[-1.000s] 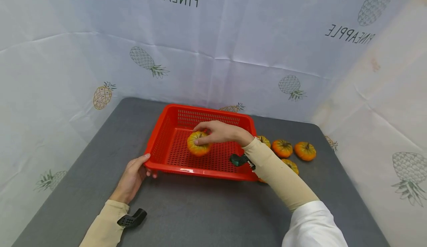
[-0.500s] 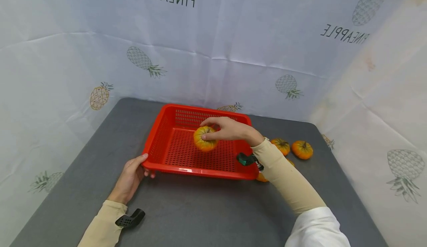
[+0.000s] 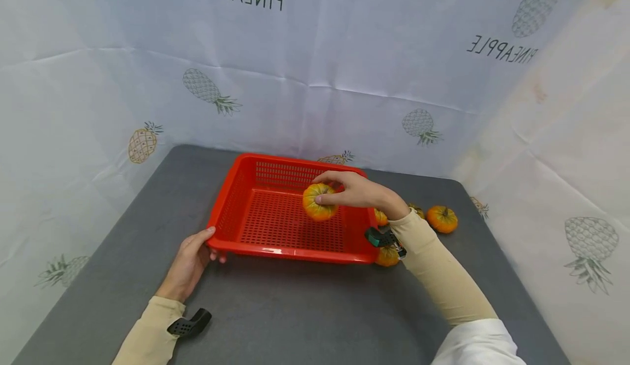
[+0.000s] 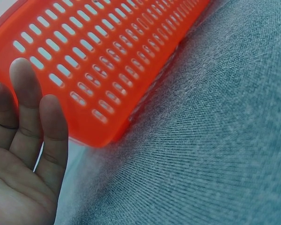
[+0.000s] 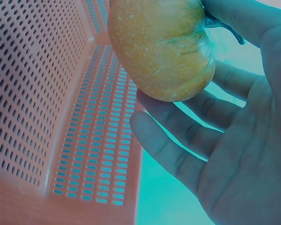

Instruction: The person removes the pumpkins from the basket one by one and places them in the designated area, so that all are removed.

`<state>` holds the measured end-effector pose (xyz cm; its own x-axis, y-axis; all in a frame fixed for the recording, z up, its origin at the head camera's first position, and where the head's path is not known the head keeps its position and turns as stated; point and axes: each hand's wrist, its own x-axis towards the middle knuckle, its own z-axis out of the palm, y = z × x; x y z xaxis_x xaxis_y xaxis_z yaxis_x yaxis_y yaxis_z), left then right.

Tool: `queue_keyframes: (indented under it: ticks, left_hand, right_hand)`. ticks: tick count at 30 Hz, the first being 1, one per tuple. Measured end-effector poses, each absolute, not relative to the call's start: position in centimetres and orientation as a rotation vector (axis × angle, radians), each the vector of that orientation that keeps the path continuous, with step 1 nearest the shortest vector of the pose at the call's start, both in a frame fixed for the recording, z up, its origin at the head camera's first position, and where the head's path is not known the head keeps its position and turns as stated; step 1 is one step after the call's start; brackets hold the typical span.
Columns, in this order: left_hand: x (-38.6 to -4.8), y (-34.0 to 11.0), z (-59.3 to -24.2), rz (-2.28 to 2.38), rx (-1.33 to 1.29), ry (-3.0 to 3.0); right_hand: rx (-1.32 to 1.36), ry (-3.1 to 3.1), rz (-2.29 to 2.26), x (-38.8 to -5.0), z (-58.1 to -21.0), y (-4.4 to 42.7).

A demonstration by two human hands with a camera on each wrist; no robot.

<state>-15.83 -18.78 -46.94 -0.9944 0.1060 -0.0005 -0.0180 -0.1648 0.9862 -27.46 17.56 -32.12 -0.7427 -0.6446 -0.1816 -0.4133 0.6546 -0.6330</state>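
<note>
My right hand (image 3: 351, 190) grips a small orange pumpkin (image 3: 319, 203) above the right half of a red plastic basket (image 3: 290, 252). In the right wrist view, thumb and fingers hold the pumpkin (image 5: 164, 51) near its dark stem, and the perforated basket wall (image 5: 93, 140) stands beside it. My left hand (image 3: 189, 261) holds the basket's near left corner, thumb on the rim and the other fingers below it. Seen from the left wrist, several curled fingers (image 4: 28, 98) lie against the slotted wall (image 4: 98, 42); the thumb is out of that view.
Right of the basket several more pumpkins lie on the grey table (image 3: 295, 316), among them one at the far right (image 3: 442, 219) and one by the near right corner (image 3: 388, 256). My right forearm partly hides others. A pineapple-print cloth (image 3: 315, 69) hangs behind.
My right hand has moved right and slightly up with the pumpkin, from the basket's middle toward its right side. My left hand keeps its hold on the corner. The head view has shifted slightly.
</note>
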Motion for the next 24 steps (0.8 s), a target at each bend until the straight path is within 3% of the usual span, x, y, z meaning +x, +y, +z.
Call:
queue_keyframes:
  ticks: [24]
  left_hand:
    - [-16.0,-18.9,-47.4,2.336,0.124,1.971]
  right_hand:
    - [-0.670,2.610,-0.757,-26.3,-30.4,22.5]
